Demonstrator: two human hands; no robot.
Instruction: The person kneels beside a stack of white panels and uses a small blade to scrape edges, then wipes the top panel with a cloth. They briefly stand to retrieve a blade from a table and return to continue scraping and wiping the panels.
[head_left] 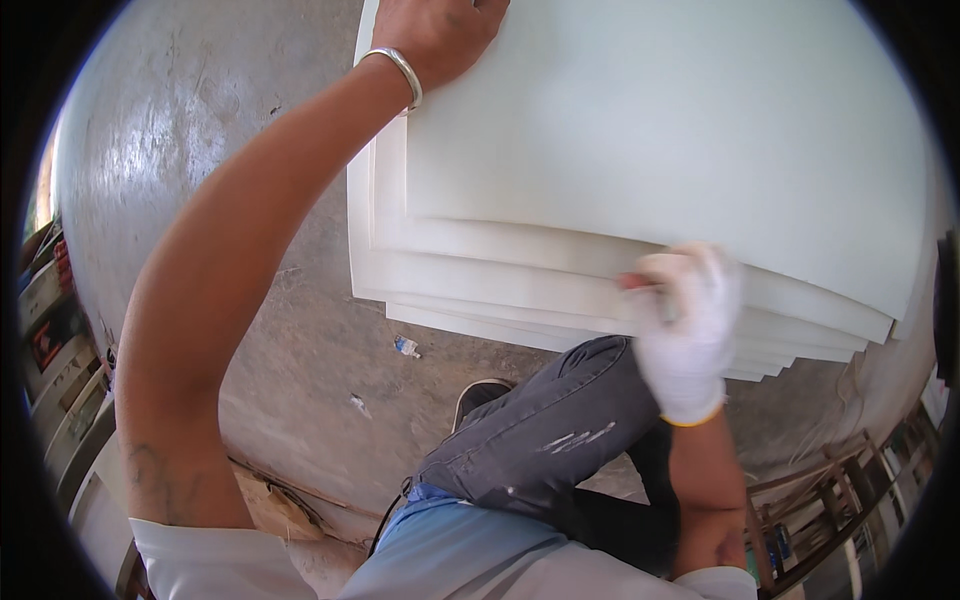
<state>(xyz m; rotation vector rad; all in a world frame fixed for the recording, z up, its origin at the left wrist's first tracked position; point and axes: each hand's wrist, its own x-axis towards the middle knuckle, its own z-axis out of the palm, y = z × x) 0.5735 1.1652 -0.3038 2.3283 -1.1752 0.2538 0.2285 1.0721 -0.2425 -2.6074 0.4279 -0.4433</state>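
Observation:
A stack of large, thin, pale greenish-white sheets [650, 130] lies in front of me, its near edges fanned out in uneven steps. My left hand [440, 40], bare and with a silver bangle [397, 68] at the wrist, rests at the left edge of the top sheet. The upper border of the picture cuts off most of its fingers. Over the stepped near edges is my right hand [690, 330], in a white knitted glove and blurred by motion. Its fingers are curled in; a small reddish bit shows at their tips, and I cannot tell whether it is a bare fingertip or a held thing.
Below the stack is a grey concrete floor [300, 340]. On it lie a small blue-and-white scrap [407, 346] and another pale scrap [360, 405]. My bent leg [540, 430] in dark trousers reaches the stack's near edge. Wooden frames [830, 510] stand at lower right; mixed clutter lines the left rim.

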